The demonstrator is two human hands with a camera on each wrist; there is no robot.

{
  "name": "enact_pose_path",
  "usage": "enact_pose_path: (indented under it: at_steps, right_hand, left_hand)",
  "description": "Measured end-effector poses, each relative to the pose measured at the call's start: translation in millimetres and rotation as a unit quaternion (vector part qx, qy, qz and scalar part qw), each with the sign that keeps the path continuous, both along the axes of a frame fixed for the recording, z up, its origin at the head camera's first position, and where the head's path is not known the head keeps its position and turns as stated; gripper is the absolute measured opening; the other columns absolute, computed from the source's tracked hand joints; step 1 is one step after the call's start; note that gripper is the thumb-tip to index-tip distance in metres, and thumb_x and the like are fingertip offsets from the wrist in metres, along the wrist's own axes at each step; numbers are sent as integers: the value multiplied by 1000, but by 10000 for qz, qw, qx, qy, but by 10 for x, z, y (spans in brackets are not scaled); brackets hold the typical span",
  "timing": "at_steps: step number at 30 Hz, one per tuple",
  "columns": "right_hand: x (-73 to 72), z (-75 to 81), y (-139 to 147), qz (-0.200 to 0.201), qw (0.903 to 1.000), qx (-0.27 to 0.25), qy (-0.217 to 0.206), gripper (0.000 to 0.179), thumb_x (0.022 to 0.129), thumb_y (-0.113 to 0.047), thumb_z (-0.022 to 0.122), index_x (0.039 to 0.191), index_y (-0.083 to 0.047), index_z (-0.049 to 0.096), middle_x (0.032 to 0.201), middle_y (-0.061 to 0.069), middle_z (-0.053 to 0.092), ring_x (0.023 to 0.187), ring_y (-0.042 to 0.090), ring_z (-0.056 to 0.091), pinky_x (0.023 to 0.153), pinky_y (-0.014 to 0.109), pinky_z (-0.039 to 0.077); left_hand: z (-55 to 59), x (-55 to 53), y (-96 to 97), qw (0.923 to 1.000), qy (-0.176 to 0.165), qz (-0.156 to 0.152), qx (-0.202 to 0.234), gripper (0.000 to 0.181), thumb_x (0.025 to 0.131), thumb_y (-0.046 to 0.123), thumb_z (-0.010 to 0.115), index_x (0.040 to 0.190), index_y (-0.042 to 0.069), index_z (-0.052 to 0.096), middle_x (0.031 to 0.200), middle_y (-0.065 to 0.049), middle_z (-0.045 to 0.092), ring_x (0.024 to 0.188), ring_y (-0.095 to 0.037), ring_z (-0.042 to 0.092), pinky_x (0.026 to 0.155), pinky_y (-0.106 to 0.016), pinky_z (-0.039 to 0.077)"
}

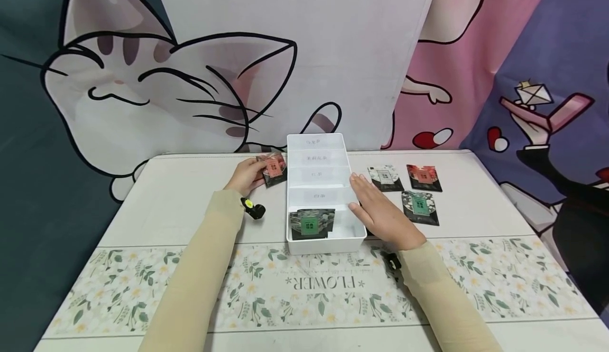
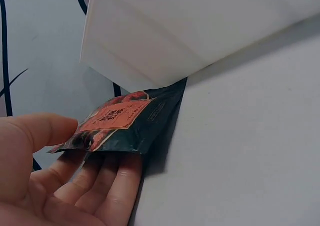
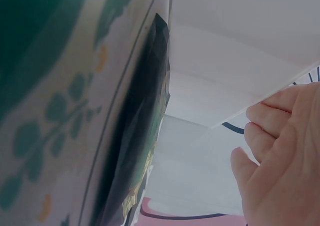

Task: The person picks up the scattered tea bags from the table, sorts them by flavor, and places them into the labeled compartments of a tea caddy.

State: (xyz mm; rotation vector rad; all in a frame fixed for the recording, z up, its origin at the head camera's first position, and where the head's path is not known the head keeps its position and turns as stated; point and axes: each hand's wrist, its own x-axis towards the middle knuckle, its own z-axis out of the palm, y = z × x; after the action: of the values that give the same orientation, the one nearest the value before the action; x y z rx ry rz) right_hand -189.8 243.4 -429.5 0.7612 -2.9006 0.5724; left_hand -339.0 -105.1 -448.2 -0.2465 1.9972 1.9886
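Observation:
My left hand (image 1: 247,176) pinches a black-and-red tea sachet (image 1: 273,169) with an orange-red label, left of the white divided box (image 1: 349,244). In the left wrist view the thumb lies over the sachet (image 2: 120,117) and the fingers are beneath it; its far edge overlaps the box's side. My right hand (image 1: 383,212) rests with straight fingers along the box's right rim and holds nothing. Green-labelled sachets (image 1: 310,225) stand in the box's nearest compartment. Handwritten labels mark the dividers behind them.
Right of the box lie a white-labelled sachet (image 1: 385,177), a red-labelled sachet (image 1: 424,177) and a green-labelled sachet (image 1: 421,207). Another dark packet (image 3: 142,121) lies beside the box in the right wrist view. A floral runner (image 1: 190,288) crosses the table's front; printed cloth hangs behind.

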Motion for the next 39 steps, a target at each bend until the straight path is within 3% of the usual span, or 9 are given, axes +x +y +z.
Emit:
enact_pose_path:
  at_steps: [9, 18, 23, 39]
  right_hand:
    - [-5, 12, -2, 10, 10000, -23, -38, 66, 111, -36, 39, 161, 0, 15, 168, 15, 15, 156, 32, 9, 125, 51, 15]
    - [-18, 8, 4, -7, 10000, 5, 6, 66, 111, -37, 38, 161, 0, 16, 168, 15, 16, 155, 34, 11, 124, 52, 17]
    - [-20, 4, 5, 5, 10000, -14, 32, 66, 111, -37, 38, 161, 0, 16, 168, 15, 17, 155, 35, 12, 124, 54, 19]
    - [2, 15, 2, -26, 10000, 47, -52, 67, 111, -39, 37, 161, -1, 15, 169, 14, 15, 156, 33, 9, 125, 52, 16]
  left_hand:
    - [-25, 27, -27, 9997, 53, 181, 167, 43, 106, 17, 52, 145, 2, 46, 131, -13, 59, 97, -10, 64, 84, -22, 58]
    - [-36, 44, -94, 9997, 161, 160, 37, 45, 106, 15, 50, 148, 2, 45, 133, -16, 56, 101, -14, 62, 98, -31, 55]
    - [-20, 67, -136, 9996, 210, 196, -76, 46, 106, 17, 49, 150, 4, 44, 134, -14, 54, 100, -13, 60, 99, -32, 55]
    - [161, 211, -171, 9996, 276, 43, -68, 47, 107, 19, 50, 152, 7, 44, 144, -15, 53, 116, -17, 60, 103, -32, 51]
